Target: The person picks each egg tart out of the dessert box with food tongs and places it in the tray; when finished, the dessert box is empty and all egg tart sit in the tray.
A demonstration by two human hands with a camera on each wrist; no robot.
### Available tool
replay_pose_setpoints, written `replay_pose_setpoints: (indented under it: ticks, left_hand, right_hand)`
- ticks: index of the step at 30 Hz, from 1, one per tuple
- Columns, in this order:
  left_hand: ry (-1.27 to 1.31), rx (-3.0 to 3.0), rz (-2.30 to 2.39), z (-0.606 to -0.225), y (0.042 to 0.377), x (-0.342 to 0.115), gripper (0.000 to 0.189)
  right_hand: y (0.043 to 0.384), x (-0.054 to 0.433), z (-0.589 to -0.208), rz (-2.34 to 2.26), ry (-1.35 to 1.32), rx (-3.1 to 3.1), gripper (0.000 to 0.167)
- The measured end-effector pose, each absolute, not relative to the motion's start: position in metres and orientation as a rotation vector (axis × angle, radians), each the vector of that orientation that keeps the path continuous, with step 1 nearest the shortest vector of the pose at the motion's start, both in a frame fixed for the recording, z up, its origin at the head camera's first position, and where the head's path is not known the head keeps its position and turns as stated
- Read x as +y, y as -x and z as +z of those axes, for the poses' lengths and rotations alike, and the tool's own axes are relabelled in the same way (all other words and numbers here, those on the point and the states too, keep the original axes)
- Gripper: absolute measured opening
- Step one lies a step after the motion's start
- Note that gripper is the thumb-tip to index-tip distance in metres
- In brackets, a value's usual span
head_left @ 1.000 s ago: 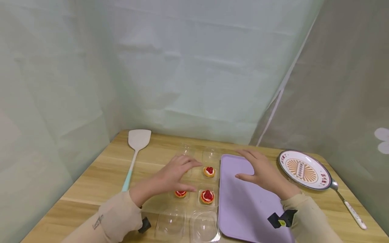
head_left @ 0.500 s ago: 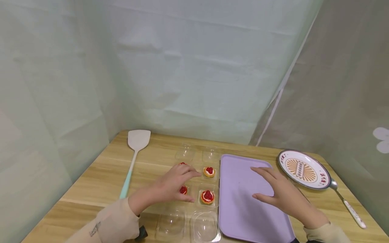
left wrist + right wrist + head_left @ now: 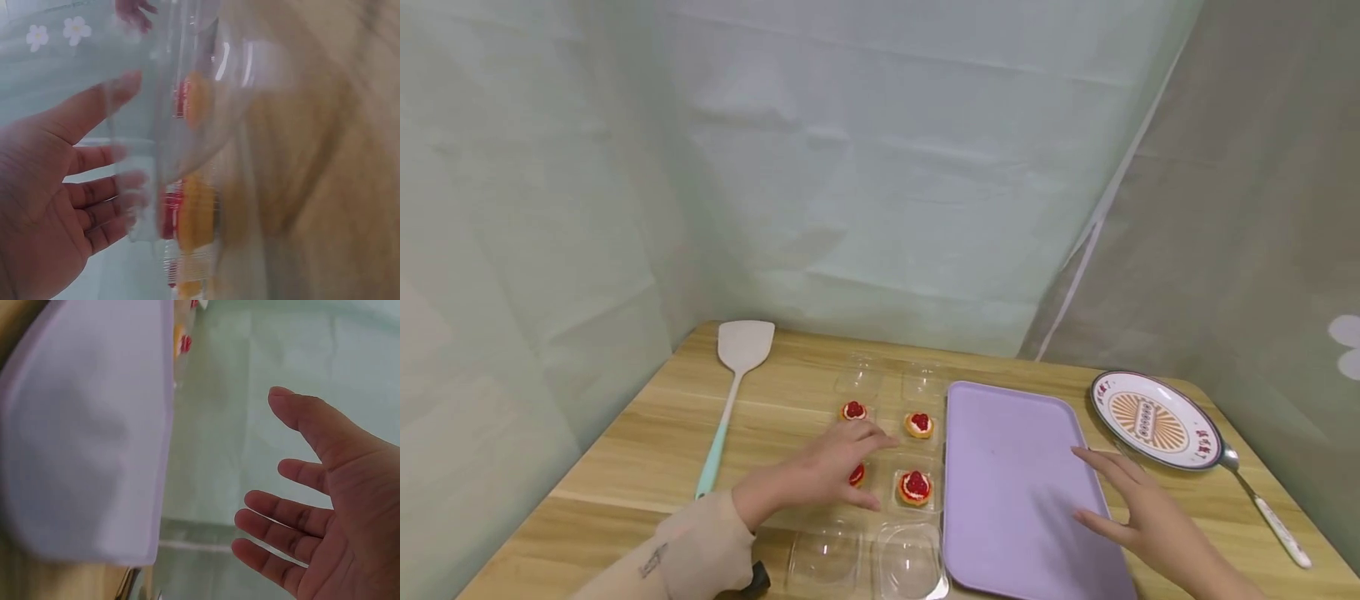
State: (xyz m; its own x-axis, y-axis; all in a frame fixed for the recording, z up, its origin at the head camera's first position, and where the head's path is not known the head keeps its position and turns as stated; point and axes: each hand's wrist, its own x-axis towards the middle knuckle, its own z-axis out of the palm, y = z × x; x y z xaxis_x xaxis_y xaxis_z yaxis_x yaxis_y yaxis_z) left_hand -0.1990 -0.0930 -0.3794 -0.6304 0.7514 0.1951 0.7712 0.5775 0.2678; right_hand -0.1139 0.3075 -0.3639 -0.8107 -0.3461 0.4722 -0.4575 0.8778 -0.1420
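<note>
In the head view my left hand (image 3: 823, 467) hovers over the left column of clear plastic boxes, fingers spread and relaxed, gripping nothing. It partly hides a red-topped fruit tart (image 3: 857, 475). Other tarts sit in boxes nearby: one (image 3: 853, 411) behind the hand, two to its right, a back one (image 3: 919, 425) and a front one (image 3: 914, 487). The left wrist view shows a clear plastic box wall overlapping the fingertips (image 3: 131, 81). My right hand (image 3: 1150, 521) is loosely spread over the right edge of the lilac tray (image 3: 1007, 492), holding nothing.
Transparent lids (image 3: 910, 562) lie toward the front edge, others (image 3: 922, 381) at the back. A white spatula with a mint handle (image 3: 730, 408) lies left. On the right are a patterned plate (image 3: 1157, 421) and a spoon (image 3: 1273, 525). Pale curtains (image 3: 880, 183) surround the wooden table.
My right hand has moved right and toward me, from over the tray's middle to its right edge. The left hand has shifted slightly toward me, uncovering more of the back left tart.
</note>
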Motion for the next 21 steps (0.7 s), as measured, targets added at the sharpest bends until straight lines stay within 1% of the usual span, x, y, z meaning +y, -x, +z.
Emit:
replay_pose_setpoints:
  ticks: [6,11,16,21]
  left_hand:
    - [1.282,-2.830,-0.568,-0.383,0.199,-0.089,0.077]
    - [1.287,-2.822,-0.590,-0.386,0.201,-0.087,0.075]
    - [1.295,-2.844,-0.574,-0.390,0.204,-0.083,0.076]
    - [1.274,-2.897,-0.593,-0.391,0.204,-0.079,0.079]
  right_hand:
    - [0.114,0.331,-0.380,0.434,-0.567,-2.595,0.071]
    - [0.114,0.348,-0.392,0.484,-0.467,-2.585,0.066]
    - [0.115,0.361,-0.401,0.561,-0.406,-2.586,0.062]
    - [0.116,0.373,-0.404,0.571,-0.282,-2.680,0.059]
